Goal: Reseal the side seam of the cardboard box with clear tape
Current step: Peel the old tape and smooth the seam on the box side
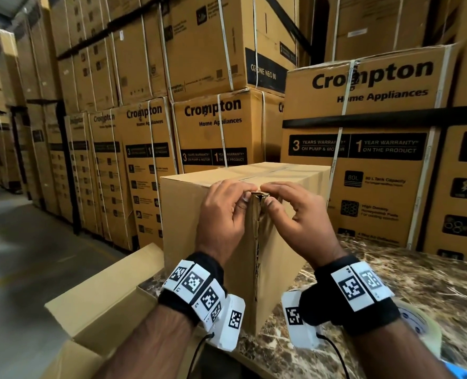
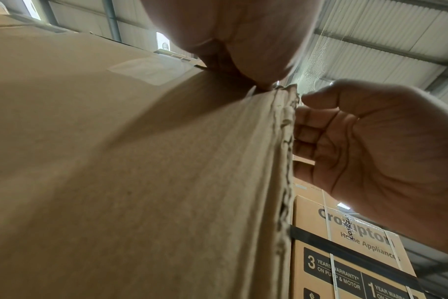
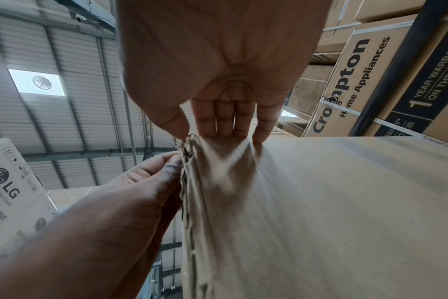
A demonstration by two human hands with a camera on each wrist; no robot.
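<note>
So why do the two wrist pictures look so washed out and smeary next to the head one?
Head view: evenly lit and mostly sharp on the cardboard box, with straight edges bowed by the wide lens. Left wrist view: the left hand sits huge and blurred against bright roof light. Right wrist view: the right hand looks pale with motion smear at its fingertips on the torn seam.

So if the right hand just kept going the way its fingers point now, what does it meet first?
The right hand points up and in at the cardboard box. Its fingertips already sit at the top of the torn side seam, so it would press straight into that corner; the left hand is beside it.
</note>
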